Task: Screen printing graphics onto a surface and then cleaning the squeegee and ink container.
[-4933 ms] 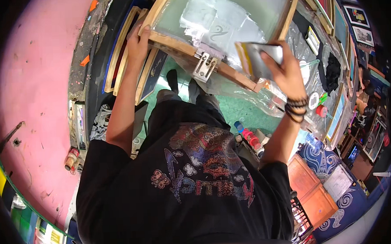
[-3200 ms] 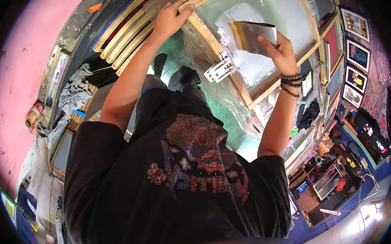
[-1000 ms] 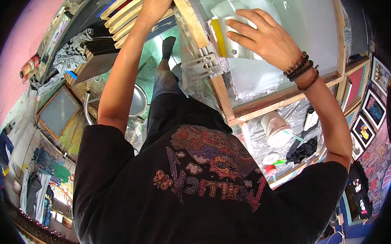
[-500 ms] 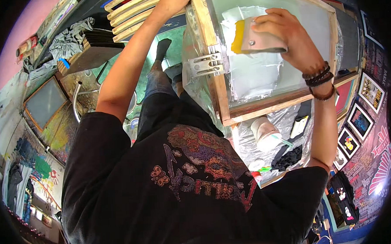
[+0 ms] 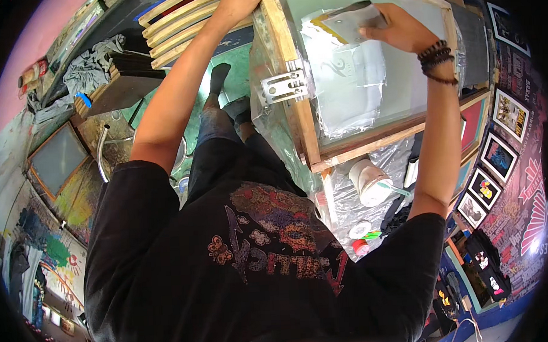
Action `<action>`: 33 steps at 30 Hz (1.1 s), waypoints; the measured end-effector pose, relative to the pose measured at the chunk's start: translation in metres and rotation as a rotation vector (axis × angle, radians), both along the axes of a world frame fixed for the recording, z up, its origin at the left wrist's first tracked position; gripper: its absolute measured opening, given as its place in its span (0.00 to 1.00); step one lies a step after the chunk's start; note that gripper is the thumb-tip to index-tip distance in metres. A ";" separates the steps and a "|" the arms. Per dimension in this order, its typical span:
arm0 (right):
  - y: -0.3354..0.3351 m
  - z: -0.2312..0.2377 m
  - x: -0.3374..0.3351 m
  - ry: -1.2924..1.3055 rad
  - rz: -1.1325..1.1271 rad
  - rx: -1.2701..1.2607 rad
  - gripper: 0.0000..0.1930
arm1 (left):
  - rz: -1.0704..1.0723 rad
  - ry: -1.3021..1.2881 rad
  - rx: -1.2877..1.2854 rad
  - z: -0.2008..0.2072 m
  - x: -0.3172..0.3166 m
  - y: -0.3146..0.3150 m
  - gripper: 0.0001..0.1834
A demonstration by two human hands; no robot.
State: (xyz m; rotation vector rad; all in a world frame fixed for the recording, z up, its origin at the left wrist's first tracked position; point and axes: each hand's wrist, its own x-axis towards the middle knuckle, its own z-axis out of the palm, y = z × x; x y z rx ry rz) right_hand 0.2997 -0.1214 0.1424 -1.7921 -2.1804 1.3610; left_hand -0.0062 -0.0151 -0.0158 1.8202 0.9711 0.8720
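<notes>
The right hand (image 5: 396, 28) is closed around the squeegee (image 5: 350, 24), thumb on the near face, the yellow blade (image 5: 330, 31) out to the left of the grip. The left hand (image 5: 242, 4) is at the frame's far left corner, well left of the right grip; its fingertips run out at the upper edge, so I cannot tell whether they clasp the wood or merely rest on it.

White ink (image 5: 348, 109) covers the mesh (image 5: 414, 94) from around the blade toward the body, with a grey emblem (image 5: 332, 69) showing just to the near side of the blade. Whether the blade touches the mesh is not clear.

The step looks like spreading ink. To do it well, I judge, hold one tilt, press evenly along the whole blade and draw in one smooth stroke, gathering the thick ridges left of the grip. The left hand should steady the frame (image 5: 377, 147). Stop short of the bracket (image 5: 284, 86), nearward and left of the right grip.
</notes>
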 end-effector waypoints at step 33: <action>-0.079 -0.021 -0.097 -0.616 0.062 0.704 0.21 | 0.035 -0.023 -0.007 -0.008 -0.006 -0.002 0.23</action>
